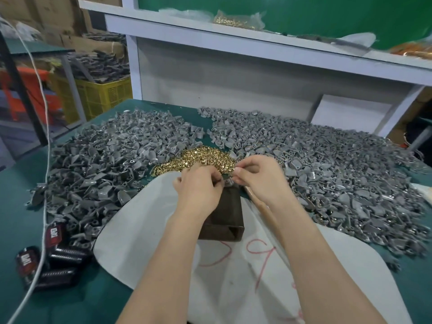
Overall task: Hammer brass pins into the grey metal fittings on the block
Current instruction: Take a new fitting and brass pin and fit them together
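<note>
Two hands met over one dark brown block (224, 216) at the centre of the frame, where a single grey fitting (228, 182) sat on the block's far end. Your left hand (198, 185), fingers curled, pinched that fitting from the left. Your right hand (259, 176) pinched at it from the right with thumb and forefinger; whether a pin lay between them was too small to tell.

Two heaps of grey fittings covered the green table (18, 206), one at left (105, 160) and one at right (327, 164). One heap of brass pins (201, 155) lay between them, just beyond your fingers. The block stood on one white sheet (145, 230), and a wooden handle (259, 202) lay just beside the block, under your right wrist.

At upper left, one yellow crate (102, 97) held more grey parts. One clear bag (233, 19) of brass pieces rested on the shelf (163, 26) at the top. At least four dark packets (58, 253) lay at lower left, crossed by one white cable (44, 183).
</note>
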### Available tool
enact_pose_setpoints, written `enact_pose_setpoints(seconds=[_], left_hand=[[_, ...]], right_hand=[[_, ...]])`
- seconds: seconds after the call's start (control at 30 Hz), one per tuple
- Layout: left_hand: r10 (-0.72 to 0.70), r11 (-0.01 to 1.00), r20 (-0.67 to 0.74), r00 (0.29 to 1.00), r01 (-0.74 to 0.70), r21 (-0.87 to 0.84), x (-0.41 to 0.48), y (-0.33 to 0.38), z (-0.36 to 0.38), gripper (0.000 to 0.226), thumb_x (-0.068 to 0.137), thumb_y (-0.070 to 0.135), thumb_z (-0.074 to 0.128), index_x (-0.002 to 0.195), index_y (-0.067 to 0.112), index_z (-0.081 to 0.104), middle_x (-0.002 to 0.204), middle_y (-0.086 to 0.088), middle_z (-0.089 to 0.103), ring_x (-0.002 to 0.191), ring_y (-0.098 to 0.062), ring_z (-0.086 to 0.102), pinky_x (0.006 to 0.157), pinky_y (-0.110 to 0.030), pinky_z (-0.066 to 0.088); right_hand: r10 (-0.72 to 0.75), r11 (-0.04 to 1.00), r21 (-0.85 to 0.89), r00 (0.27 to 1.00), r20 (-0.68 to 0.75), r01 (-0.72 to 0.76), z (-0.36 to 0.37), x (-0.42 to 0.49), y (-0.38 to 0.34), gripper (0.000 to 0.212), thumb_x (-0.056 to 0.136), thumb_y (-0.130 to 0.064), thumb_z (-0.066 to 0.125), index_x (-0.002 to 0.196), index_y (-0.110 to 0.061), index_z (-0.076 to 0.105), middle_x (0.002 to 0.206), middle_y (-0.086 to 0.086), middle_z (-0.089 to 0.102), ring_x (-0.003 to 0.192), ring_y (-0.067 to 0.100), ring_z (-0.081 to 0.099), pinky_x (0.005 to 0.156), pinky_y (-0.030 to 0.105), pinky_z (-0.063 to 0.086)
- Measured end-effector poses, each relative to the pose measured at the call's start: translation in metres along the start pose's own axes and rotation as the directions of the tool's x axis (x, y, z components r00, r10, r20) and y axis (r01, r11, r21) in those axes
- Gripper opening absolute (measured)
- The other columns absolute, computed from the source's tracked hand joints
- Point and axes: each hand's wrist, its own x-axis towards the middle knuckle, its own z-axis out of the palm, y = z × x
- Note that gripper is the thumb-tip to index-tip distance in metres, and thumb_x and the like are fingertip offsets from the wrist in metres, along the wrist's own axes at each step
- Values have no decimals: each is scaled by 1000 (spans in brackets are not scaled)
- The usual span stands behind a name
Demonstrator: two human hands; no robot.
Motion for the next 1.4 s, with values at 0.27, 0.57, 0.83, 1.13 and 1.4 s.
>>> enact_pose_setpoints(seconds=[0.27,0.57,0.83,1.13,1.4], left_hand=[[46,999,-8,999,-46,15,1,-2,1,8,89,30,61,91,29,69,109,4,59,113,-25,48,87,-36,35],[61,998,-29,998,-61,15,1,-3,1,9,90,27,61,90,25,70,106,4,60,110,-25,50,87,-37,37],[87,996,-8,996,-87,2,1,-4,0,12,90,22,60,95,21,71,109,0,59,109,-27,49,89,-40,41],[94,996,-6,996,-94,2,1,-5,0,11,91,23,60,95,20,70,108,1,58,107,-26,50,88,-39,42],[64,998,-1,998,-64,-13,2,-5,0,6,89,26,64,86,24,68,106,5,60,108,-23,51,89,-38,42]], right_hand=[[-154,881,-445,986,57,163,12,-3,11,6,85,-19,66,85,-18,72,89,0,65,80,11,55,75,24,41],[-197,877,-451,980,-23,166,18,-11,14,10,86,-16,64,77,-18,62,83,-6,51,70,4,45,65,16,29],[-125,770,-623,990,58,134,19,-8,-5,12,90,-18,56,89,-12,67,103,7,60,97,24,56,83,30,43],[-77,788,-605,993,90,116,18,-7,-7,11,90,-18,58,89,-14,68,95,5,66,94,23,59,81,31,46],[182,555,-820,983,-39,-136,-16,-15,12,23,89,-37,58,101,-18,56,91,2,61,85,24,58,72,32,47]])
